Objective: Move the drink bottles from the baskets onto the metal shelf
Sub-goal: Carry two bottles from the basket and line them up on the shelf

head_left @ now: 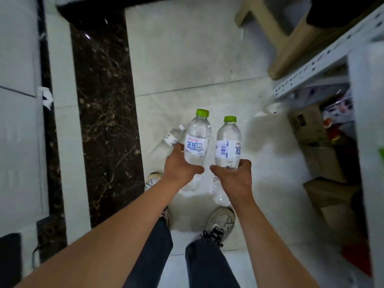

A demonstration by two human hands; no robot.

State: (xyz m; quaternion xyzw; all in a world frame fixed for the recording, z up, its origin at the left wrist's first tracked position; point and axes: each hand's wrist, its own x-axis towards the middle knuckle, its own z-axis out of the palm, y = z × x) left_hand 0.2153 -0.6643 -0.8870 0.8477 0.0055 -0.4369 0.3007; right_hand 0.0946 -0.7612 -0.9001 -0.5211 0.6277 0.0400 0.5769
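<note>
My left hand (180, 167) grips a clear water bottle (197, 140) with a green cap and a white-and-blue label, held out over the floor. My right hand (232, 177) grips a second bottle of the same kind (228, 142) beside it, a small gap apart. A third clear bottle (166, 143) with a white cap lies on the floor tiles just left of my left hand. The white metal shelf (324, 59) with perforated rails stands at the right edge. No basket is in view.
Cardboard boxes (326, 196) and packaged goods sit on the shelf's lower levels at right. A beige plastic stool (284, 38) stands at the back right. A dark marble strip (104, 100) runs along the floor at left. My feet in white sneakers (220, 223) are below the bottles.
</note>
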